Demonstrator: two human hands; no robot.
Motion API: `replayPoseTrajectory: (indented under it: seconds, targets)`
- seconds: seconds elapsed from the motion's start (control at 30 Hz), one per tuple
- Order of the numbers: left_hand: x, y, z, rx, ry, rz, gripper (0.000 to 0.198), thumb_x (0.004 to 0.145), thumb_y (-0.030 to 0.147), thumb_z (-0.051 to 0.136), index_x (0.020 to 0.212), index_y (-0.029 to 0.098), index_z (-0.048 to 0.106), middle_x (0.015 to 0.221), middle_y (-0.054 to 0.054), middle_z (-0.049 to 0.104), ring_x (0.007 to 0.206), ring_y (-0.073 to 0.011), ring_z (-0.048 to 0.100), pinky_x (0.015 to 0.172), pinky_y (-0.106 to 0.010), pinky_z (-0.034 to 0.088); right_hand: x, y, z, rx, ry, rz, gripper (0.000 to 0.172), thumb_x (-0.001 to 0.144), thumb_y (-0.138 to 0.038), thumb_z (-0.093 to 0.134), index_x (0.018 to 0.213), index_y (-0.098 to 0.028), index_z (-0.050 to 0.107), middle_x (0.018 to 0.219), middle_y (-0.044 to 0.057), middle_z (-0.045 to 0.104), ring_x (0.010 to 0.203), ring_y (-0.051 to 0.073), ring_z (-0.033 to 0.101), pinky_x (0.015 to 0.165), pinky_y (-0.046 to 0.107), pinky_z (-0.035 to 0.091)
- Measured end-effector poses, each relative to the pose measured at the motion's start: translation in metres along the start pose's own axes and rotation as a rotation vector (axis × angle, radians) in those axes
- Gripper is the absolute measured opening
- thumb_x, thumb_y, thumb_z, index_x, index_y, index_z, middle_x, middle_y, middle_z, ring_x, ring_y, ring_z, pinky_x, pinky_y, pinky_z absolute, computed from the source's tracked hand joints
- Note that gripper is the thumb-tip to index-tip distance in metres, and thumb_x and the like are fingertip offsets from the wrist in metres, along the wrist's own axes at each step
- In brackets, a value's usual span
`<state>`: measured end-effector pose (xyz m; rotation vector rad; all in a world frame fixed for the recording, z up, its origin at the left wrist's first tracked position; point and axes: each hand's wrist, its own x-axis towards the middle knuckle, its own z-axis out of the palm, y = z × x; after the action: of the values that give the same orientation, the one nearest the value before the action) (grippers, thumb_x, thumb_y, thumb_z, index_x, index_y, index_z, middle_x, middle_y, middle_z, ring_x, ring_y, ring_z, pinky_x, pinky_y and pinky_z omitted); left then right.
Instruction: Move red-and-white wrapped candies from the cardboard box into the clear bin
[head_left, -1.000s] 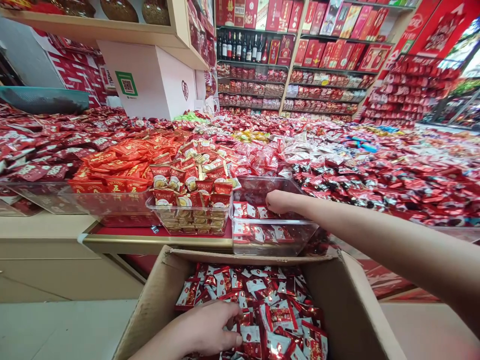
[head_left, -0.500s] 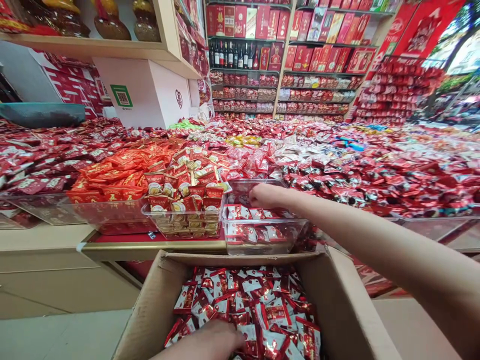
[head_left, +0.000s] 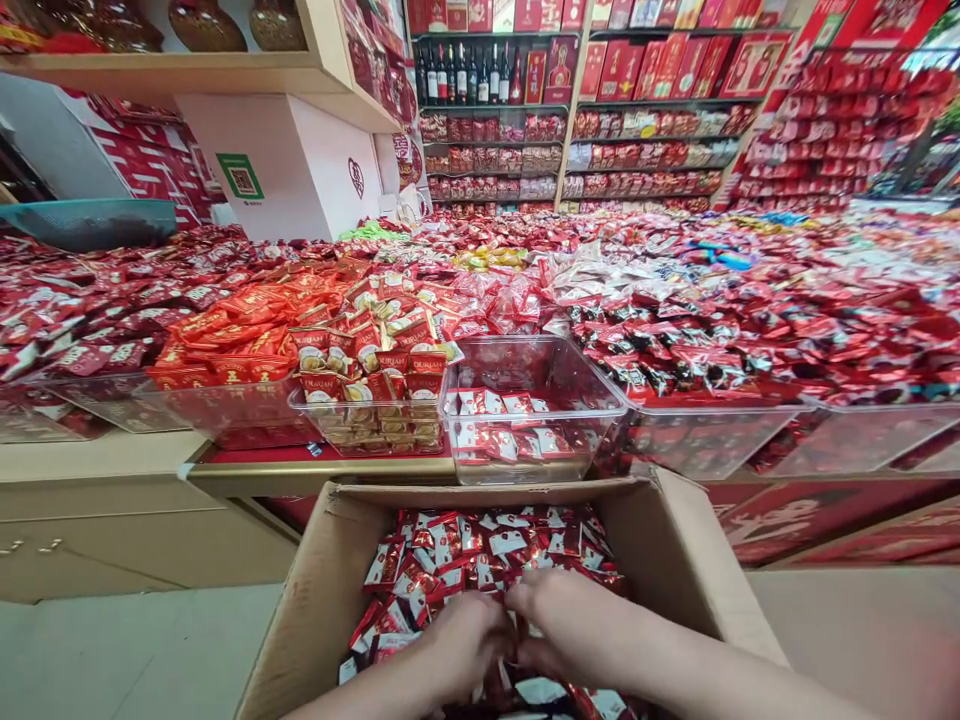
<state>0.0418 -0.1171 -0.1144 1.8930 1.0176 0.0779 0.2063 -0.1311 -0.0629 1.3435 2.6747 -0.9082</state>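
Below me, an open cardboard box [head_left: 296, 590] holds a heap of small red-and-white candy packets [head_left: 442, 535]. My left hand [head_left: 474, 640] is inside the box, fingers curled closed around packets, which they mostly hide. Right beside it, nearly touching, my right hand [head_left: 559, 620] also has bent, closed fingers pinching at packets; a bit of dark red wrapper shows between the two hands. Just beyond the box stands a clear plastic bin [head_left: 536, 465]. Rows of the same red-and-white packets lie flat in its front part, and its rear part shows bare plastic.
Left of the clear bin is a tub of durian candies [head_left: 367, 430], then a tub of orange-red packets [head_left: 232, 385]. Heaps of red candies [head_left: 697, 350] spread to the right and back. A gold-edged counter [head_left: 322, 480] borders the box's far side. Stocked shelves [head_left: 495, 115] stand behind.
My right hand has come back from the clear bin into the cardboard box. My left hand has moved slightly right to meet it. The view has tilted down a little.
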Motion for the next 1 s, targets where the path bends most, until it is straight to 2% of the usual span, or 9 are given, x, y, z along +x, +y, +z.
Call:
replayPoseTrajectory:
  seconds: [0.1,0.23,0.33,0.4,0.47,0.63,0.77,0.87,1.0]
  targets:
    - [0.001,0.008,-0.022,-0.166,0.271,0.018,0.017,0.077,0.024,0.045,0.080,0.016,0.059,0.079,-0.005,0.063,0.078,-0.0190,0.057,0.074,-0.030,0.043,0.006,0.008,0.000,0.154,0.132,0.107,0.031,0.069,-0.036,0.058,0.094,-0.016,0.056,0.090,0.009,0.062,0.081,0.022,0.057,0.068,0.028,0.042]
    - [-0.004,0.023,-0.045,-0.372,0.514,0.051,0.024,0.079,0.034,0.046,0.094,0.016,0.050,0.078,-0.002,0.058,0.072,-0.0143,0.054,0.067,-0.025,0.044,0.007,0.003,-0.015,0.376,0.261,0.090,0.012,0.074,-0.029,0.054,0.076,-0.018,0.055,0.072,0.002,0.061,0.065,0.015,0.055,0.059,0.024,0.039]
    - [-0.010,0.028,-0.049,-0.564,0.559,0.094,0.033,0.076,0.037,0.053,0.102,0.017,0.048,0.083,-0.001,0.058,0.075,-0.0129,0.054,0.069,-0.023,0.043,0.007,0.000,-0.020,0.711,0.262,0.113,0.017,0.073,-0.033,0.057,0.071,-0.018,0.049,0.063,0.000,0.059,0.056,0.012,0.052,0.052,0.022,0.038]
    - [-0.012,0.029,-0.049,-0.728,0.529,0.105,0.033,0.071,0.035,0.062,0.097,0.016,0.054,0.084,-0.002,0.060,0.075,-0.0134,0.055,0.069,-0.023,0.044,0.006,0.000,-0.020,0.937,0.199,0.154,0.024,0.072,-0.038,0.058,0.072,-0.018,0.045,0.060,-0.001,0.058,0.052,0.011,0.052,0.049,0.022,0.039]
    - [-0.014,0.029,-0.048,-0.829,0.502,0.096,0.027,0.066,0.032,0.068,0.086,0.015,0.059,0.078,-0.002,0.063,0.069,-0.0128,0.055,0.065,-0.023,0.045,0.006,-0.001,-0.020,1.050,0.173,0.159,0.029,0.071,-0.043,0.059,0.074,-0.017,0.045,0.058,-0.002,0.055,0.050,0.010,0.050,0.047,0.022,0.037]
    - [-0.014,0.030,-0.047,-0.891,0.517,0.102,0.019,0.067,0.030,0.068,0.079,0.016,0.064,0.074,-0.001,0.067,0.066,-0.0117,0.056,0.065,-0.023,0.045,0.010,-0.002,-0.018,1.065,0.312,0.087,0.031,0.073,-0.045,0.057,0.071,-0.015,0.049,0.058,-0.005,0.045,0.050,0.006,0.037,0.046,0.020,0.030]
    - [-0.015,0.028,-0.045,-1.023,0.457,0.125,0.021,0.069,0.030,0.067,0.084,0.017,0.064,0.078,-0.001,0.066,0.067,-0.0126,0.057,0.065,-0.026,0.046,0.011,-0.005,-0.019,1.080,0.416,0.023,0.027,0.074,-0.042,0.057,0.072,-0.015,0.052,0.064,-0.002,0.052,0.058,0.008,0.045,0.055,0.022,0.037]
    - [-0.014,0.026,-0.043,-1.022,0.486,0.154,0.013,0.069,0.025,0.067,0.078,0.017,0.065,0.077,-0.001,0.065,0.072,-0.0136,0.057,0.070,-0.027,0.046,0.011,-0.007,-0.019,0.845,0.523,-0.027,0.020,0.079,-0.036,0.053,0.080,-0.016,0.057,0.072,0.000,0.059,0.066,0.011,0.052,0.062,0.023,0.041]
    - [-0.016,0.028,-0.045,-0.843,0.550,0.293,0.016,0.071,0.025,0.065,0.087,0.022,0.063,0.096,-0.003,0.059,0.090,-0.0177,0.054,0.079,-0.029,0.043,0.009,-0.007,-0.016,0.362,0.710,-0.128,0.012,0.080,-0.024,0.052,0.089,-0.017,0.058,0.080,0.004,0.062,0.072,0.014,0.054,0.066,0.027,0.043]
